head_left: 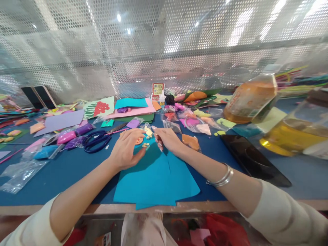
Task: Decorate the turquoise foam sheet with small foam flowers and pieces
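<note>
My left hand (126, 148) arches over the far part of a blue sheet of paper (146, 184), thumb apart from its curved fingers; nothing shows in its grasp. Beyond the thumb lie an orange round piece with small spots (139, 140), a pale yellow clay shape (148, 131) and small yellowish bits (146, 145). To the right, my right hand (167, 140) has its fingers curled together in a pinch. Whatever those fingertips hold, if anything, is too small to make out. A second blue sheet (183, 179) lies partly overlapped at the right.
Dark blue scissors (96, 141) lie left of my left hand, near bagged clay (66, 137). A black phone (252, 159) rests beside my right forearm. Bottles of orange (252, 97) and yellow liquid (289, 128) stand at right. Coloured papers (133, 103) crowd the back, before a perforated panel (159, 44).
</note>
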`<control>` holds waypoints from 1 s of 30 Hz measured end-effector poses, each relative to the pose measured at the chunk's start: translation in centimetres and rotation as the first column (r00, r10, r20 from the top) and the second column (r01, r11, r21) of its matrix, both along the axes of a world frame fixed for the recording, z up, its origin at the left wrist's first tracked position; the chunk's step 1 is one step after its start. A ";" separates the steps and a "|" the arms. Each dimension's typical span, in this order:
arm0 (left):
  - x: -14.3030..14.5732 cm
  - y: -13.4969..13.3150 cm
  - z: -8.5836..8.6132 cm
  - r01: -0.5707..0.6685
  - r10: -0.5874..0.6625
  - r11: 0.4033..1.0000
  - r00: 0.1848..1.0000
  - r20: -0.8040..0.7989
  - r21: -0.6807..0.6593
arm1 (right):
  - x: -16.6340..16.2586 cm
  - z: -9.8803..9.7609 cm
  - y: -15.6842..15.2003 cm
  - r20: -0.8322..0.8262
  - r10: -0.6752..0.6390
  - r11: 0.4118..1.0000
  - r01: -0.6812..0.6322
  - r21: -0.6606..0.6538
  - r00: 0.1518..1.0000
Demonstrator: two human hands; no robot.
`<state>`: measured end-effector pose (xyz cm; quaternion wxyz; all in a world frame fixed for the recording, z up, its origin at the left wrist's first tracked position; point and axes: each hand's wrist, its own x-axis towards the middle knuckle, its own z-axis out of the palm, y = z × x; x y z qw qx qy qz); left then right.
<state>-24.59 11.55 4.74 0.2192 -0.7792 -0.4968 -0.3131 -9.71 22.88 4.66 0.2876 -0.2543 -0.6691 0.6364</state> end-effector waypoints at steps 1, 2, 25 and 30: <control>0.0 0.0 0.0 -0.016 0.016 0.998 1.000 0.006 0.055 | 0.1 0.1 -0.3 0.013 0.038 0.999 -0.038 0.003 0.999; 0.0 0.0 0.1 -0.029 0.028 0.994 1.000 0.006 0.101 | 0.1 0.3 -0.6 0.018 0.074 0.997 -0.074 0.022 0.997; -0.4 -0.2 0.4 0.005 -0.007 0.975 1.000 0.009 0.221 | 0.2 0.9 -2.7 -0.012 0.335 0.938 -0.334 -0.093 0.942; -0.6 0.0 0.2 0.035 -0.038 0.973 0.999 0.005 0.228 | 0.1 0.8 -2.9 -0.042 0.297 0.952 -0.299 -0.057 0.954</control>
